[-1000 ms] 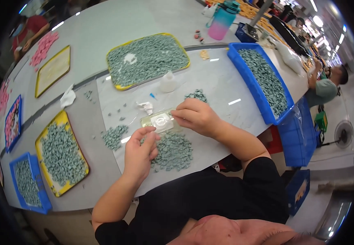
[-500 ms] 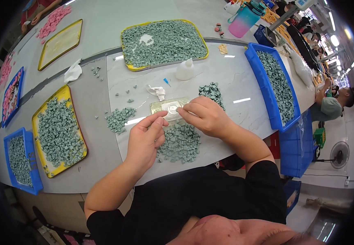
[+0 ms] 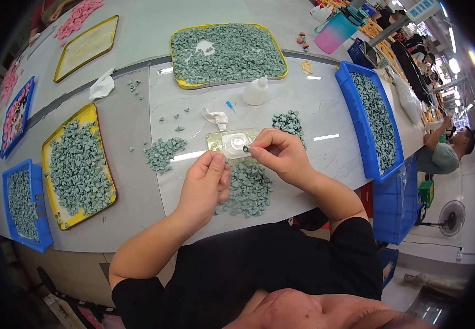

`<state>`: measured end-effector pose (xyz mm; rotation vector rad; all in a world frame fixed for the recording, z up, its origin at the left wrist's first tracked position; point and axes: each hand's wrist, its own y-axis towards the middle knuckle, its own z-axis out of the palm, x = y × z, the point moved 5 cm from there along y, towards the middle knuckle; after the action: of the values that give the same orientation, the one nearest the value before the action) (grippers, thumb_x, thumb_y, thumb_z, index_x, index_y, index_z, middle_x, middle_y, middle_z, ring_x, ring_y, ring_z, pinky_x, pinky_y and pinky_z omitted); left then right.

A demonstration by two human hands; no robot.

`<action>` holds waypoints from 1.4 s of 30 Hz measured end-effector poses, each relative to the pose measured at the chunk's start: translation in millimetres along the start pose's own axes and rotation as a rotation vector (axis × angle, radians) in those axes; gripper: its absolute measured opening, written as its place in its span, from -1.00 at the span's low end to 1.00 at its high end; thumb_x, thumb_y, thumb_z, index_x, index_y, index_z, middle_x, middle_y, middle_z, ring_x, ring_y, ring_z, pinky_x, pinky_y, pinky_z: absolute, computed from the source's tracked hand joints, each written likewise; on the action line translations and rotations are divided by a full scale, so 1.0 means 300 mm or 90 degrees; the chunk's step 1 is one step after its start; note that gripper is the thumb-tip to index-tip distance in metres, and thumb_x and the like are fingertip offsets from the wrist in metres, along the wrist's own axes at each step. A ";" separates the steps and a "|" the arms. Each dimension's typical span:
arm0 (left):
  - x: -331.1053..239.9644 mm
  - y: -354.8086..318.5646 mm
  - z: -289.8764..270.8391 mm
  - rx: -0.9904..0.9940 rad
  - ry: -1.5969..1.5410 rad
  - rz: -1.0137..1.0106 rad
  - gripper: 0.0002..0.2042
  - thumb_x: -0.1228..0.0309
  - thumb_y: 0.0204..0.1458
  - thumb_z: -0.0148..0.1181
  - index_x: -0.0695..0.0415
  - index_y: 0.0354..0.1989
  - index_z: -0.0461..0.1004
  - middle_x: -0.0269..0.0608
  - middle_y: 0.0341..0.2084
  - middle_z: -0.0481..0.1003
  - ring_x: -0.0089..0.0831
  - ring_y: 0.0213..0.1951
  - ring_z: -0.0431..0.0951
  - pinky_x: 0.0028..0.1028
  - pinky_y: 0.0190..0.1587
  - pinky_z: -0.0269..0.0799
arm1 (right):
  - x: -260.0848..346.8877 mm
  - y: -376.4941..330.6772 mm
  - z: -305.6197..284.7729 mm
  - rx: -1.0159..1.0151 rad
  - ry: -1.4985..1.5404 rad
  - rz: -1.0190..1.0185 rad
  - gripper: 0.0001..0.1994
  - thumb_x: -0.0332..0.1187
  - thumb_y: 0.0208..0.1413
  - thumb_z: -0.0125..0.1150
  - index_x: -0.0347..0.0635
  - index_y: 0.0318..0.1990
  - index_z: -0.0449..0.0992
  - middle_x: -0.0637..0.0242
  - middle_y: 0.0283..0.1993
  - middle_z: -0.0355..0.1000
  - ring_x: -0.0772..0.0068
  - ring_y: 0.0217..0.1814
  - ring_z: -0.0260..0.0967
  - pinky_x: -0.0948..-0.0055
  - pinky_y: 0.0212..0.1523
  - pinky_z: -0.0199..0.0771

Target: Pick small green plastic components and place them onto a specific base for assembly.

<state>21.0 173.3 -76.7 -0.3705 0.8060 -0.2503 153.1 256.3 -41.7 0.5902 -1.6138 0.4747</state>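
In front of me, a pale greenish block (image 3: 213,141) lies on the table with a clear round dish (image 3: 238,141) on top. My right hand (image 3: 284,158) is at the block's right corner, thumb and forefinger pinching a small dark green piece (image 3: 247,148). My left hand (image 3: 204,181) is beside the block's near left corner, thumb and forefinger pressed together; what they hold, if anything, is too small to make out. Just below the block spreads a heap of small green pieces (image 3: 248,192). Smaller heaps of green pieces flank it at left (image 3: 163,153) and right (image 3: 288,123).
Beyond the block are a crumpled white tissue (image 3: 215,118), a blue dispensing tip (image 3: 230,106) and a white squeeze bottle (image 3: 256,92). Yellow-rimmed trays (image 3: 229,85) (image 3: 113,189) and blue bins (image 3: 355,118) (image 3: 44,219) hold green pieces. A blue-pink drink bottle (image 3: 336,32) stands far right.
My right hand has tipped slightly, and the green piece now shows at its fingertips. My left thumb and forefinger have drawn back from the dish and closed together. The whole view has shifted slightly.
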 end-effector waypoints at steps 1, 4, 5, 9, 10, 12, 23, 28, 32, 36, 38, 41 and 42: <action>-0.001 -0.003 0.001 -0.002 -0.002 0.001 -0.81 0.30 0.20 -0.16 0.12 -0.42 0.22 -0.41 -0.66 0.19 -0.69 -0.68 0.04 -0.68 -0.70 -0.04 | -0.007 0.001 0.011 0.011 0.071 0.058 -0.97 -0.56 -0.01 0.14 -0.31 -0.42 0.42 0.34 -0.36 0.36 0.63 -0.36 0.27 0.65 -0.35 0.26; -0.001 -0.009 0.006 0.015 0.009 -0.020 -0.77 0.26 0.20 -0.16 0.11 -0.45 0.20 -0.43 -0.70 0.15 -0.68 -0.69 0.04 -0.67 -0.72 -0.07 | -0.020 -0.002 0.031 0.023 0.158 0.118 -0.96 -0.54 0.01 0.13 -0.31 -0.42 0.41 0.35 -0.36 0.35 0.65 -0.35 0.25 0.66 -0.34 0.25; 0.002 -0.010 0.007 0.022 -0.008 -0.039 -0.76 0.24 0.19 -0.16 0.11 -0.46 0.21 -0.44 -0.70 0.14 -0.68 -0.69 0.03 -0.67 -0.72 -0.09 | -0.021 -0.004 0.036 0.022 0.174 0.121 -0.96 -0.54 0.01 0.14 -0.31 -0.42 0.41 0.35 -0.36 0.35 0.64 -0.35 0.25 0.66 -0.34 0.25; 0.015 -0.010 -0.001 0.035 -0.041 -0.072 -0.74 0.23 0.19 -0.16 0.12 -0.48 0.21 -0.44 -0.73 0.12 -0.69 -0.71 0.02 -0.67 -0.74 -0.13 | -0.001 0.000 0.046 0.003 0.058 -0.026 -0.95 -0.57 -0.06 0.18 -0.31 -0.43 0.43 0.33 -0.38 0.36 0.57 -0.38 0.27 0.64 -0.35 0.26; 0.015 -0.011 -0.004 0.033 -0.043 -0.071 -0.74 0.23 0.19 -0.16 0.12 -0.48 0.21 -0.44 -0.73 0.12 -0.69 -0.71 0.02 -0.67 -0.74 -0.13 | 0.033 0.000 0.048 -0.003 -0.097 -0.150 -0.92 -0.60 -0.12 0.21 -0.31 -0.43 0.45 0.31 -0.40 0.37 0.52 -0.41 0.29 0.62 -0.39 0.27; 0.014 -0.014 -0.003 0.028 -0.047 -0.077 -0.73 0.24 0.20 -0.17 0.11 -0.50 0.21 -0.45 -0.73 0.12 -0.69 -0.71 0.01 -0.67 -0.74 -0.14 | 0.060 -0.008 0.063 -0.009 -0.253 -0.274 -0.89 -0.62 -0.17 0.24 -0.31 -0.42 0.47 0.30 -0.42 0.37 0.47 -0.44 0.30 0.59 -0.42 0.28; 0.009 -0.030 0.012 0.044 -0.019 -0.053 -0.74 0.22 0.20 -0.18 0.11 -0.47 0.21 -0.44 -0.73 0.14 -0.69 -0.71 0.01 -0.67 -0.72 -0.11 | 0.115 -0.049 0.126 0.048 -0.428 -0.599 -0.76 -0.63 -0.30 0.29 -0.38 -0.35 0.48 0.21 -0.42 0.37 0.35 -0.49 0.32 0.46 -0.50 0.32; -0.005 -0.041 -0.004 0.033 0.066 0.032 -0.74 0.23 0.20 -0.17 0.12 -0.47 0.22 -0.46 -0.69 0.20 -0.74 -0.66 0.10 -0.70 -0.64 0.03 | 0.096 -0.047 0.136 0.000 -0.365 -0.571 -0.74 -0.65 -0.30 0.29 -0.35 -0.33 0.50 0.22 -0.40 0.38 0.34 -0.48 0.34 0.47 -0.48 0.34; -0.031 -0.050 -0.015 0.015 0.194 0.149 -0.76 0.26 0.17 -0.10 0.14 -0.46 0.27 -0.48 -0.68 0.25 -0.77 -0.63 0.17 -0.70 -0.59 0.11 | 0.085 -0.030 0.125 -0.031 -0.297 -0.443 -0.79 -0.63 -0.27 0.29 -0.29 -0.37 0.51 0.26 -0.42 0.40 0.36 -0.48 0.36 0.50 -0.53 0.35; -0.034 -0.051 -0.019 -0.004 0.232 0.187 -0.77 0.28 0.17 -0.07 0.16 -0.46 0.29 -0.48 -0.68 0.27 -0.78 -0.61 0.20 -0.69 -0.58 0.13 | 0.095 -0.031 0.135 -0.028 -0.324 -0.491 -0.79 -0.64 -0.27 0.29 -0.30 -0.38 0.50 0.25 -0.42 0.40 0.36 -0.48 0.36 0.50 -0.52 0.36; -0.029 -0.048 -0.025 -0.011 0.247 0.193 -0.77 0.28 0.16 -0.07 0.16 -0.45 0.30 -0.48 -0.69 0.26 -0.78 -0.61 0.19 -0.69 -0.58 0.13 | 0.096 -0.037 0.141 -0.040 -0.357 -0.522 -0.78 -0.65 -0.29 0.28 -0.32 -0.38 0.50 0.25 -0.41 0.40 0.36 -0.48 0.36 0.50 -0.52 0.36; -0.033 -0.048 -0.023 -0.008 0.264 0.196 -0.77 0.28 0.16 -0.07 0.17 -0.45 0.30 -0.48 -0.69 0.27 -0.77 -0.62 0.19 -0.68 -0.58 0.13 | 0.107 -0.042 0.145 -0.047 -0.374 -0.544 -0.78 -0.64 -0.31 0.29 -0.33 -0.39 0.48 0.25 -0.43 0.39 0.36 -0.49 0.35 0.49 -0.52 0.35; -0.034 -0.047 -0.021 -0.003 0.263 0.192 -0.77 0.27 0.16 -0.07 0.17 -0.45 0.31 -0.48 -0.70 0.27 -0.77 -0.62 0.19 -0.68 -0.58 0.13 | 0.105 -0.043 0.145 -0.048 -0.374 -0.545 -0.78 -0.64 -0.31 0.29 -0.33 -0.39 0.48 0.25 -0.43 0.39 0.36 -0.49 0.35 0.49 -0.52 0.35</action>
<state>8.4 162.8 -68.1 -0.1977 1.2552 -0.0409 124.8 216.1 -16.2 1.3580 -1.7114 -0.4333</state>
